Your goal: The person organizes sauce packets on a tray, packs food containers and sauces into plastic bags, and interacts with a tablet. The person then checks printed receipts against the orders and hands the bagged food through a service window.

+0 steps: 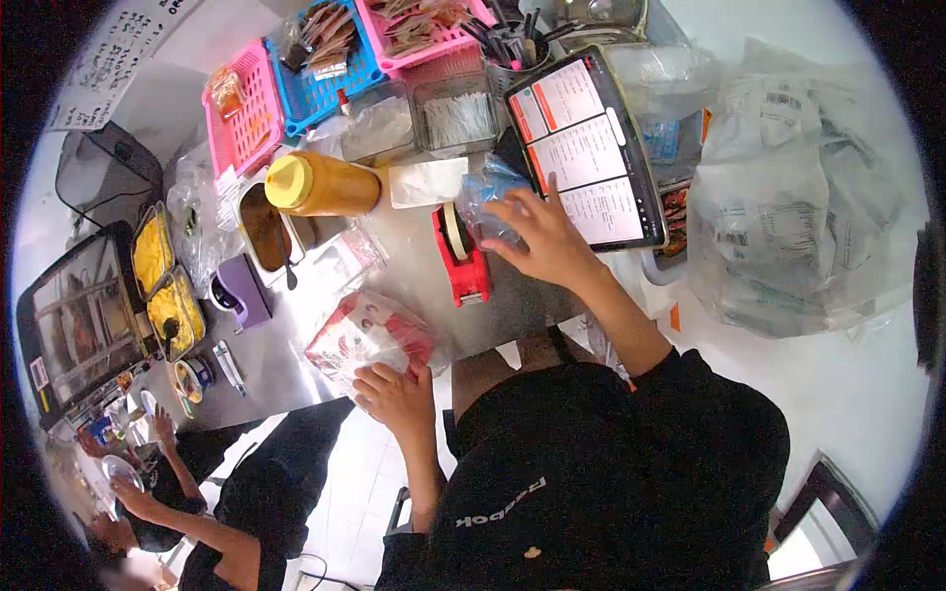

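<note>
My left hand is at the table's front edge, its fingers closed on the near side of a clear plastic bag with a red-and-white package inside. To the right, my right hand reaches over the table with fingers spread. Its fingertips are beside a crumpled clear and blue plastic bag; I cannot tell whether they touch it. A red tape dispenser with a roll of tape stands just left of that hand. Behind the hand, a tablet showing order-like lists leans at an angle.
A yellow-capped squeeze bottle, a metal sauce container and a purple tape dispenser stand leftward. Pink and blue baskets line the back. A big bag of plastic packaging is at right. Another person's hands work at lower left.
</note>
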{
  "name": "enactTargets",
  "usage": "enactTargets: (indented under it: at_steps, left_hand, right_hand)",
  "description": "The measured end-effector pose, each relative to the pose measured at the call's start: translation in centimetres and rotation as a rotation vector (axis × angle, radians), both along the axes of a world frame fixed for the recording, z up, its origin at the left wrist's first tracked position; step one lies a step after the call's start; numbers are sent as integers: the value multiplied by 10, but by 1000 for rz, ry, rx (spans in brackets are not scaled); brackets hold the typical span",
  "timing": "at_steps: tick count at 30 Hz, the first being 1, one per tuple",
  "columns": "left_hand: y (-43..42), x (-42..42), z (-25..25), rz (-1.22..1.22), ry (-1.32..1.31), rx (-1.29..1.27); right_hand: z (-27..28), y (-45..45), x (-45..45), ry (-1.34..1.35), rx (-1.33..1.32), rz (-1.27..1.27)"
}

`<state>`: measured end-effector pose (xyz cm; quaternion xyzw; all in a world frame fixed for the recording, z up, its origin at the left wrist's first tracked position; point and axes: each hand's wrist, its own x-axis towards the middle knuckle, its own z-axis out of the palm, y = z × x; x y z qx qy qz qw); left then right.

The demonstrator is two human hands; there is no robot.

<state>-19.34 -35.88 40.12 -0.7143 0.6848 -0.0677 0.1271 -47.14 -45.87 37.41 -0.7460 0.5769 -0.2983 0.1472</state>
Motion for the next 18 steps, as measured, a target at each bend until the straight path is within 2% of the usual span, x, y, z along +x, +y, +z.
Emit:
enactTargets:
  at_steps: [3, 4, 7, 18]
  left_hand:
    - [-1, 1, -2, 43, 43, 2]
    - [-1, 0, 0, 54, 58, 12]
    - [0, 0, -2, 70, 54, 21]
    - [-1, -2, 3, 86, 91, 20]
  right_hand:
    - [2, -1, -6, -39, 3, -69]
    - [6, 0, -8, -34, -71, -108]
    - [24, 7, -16, -42, -11, -180]
    - [11, 1, -2, 1, -66, -53]
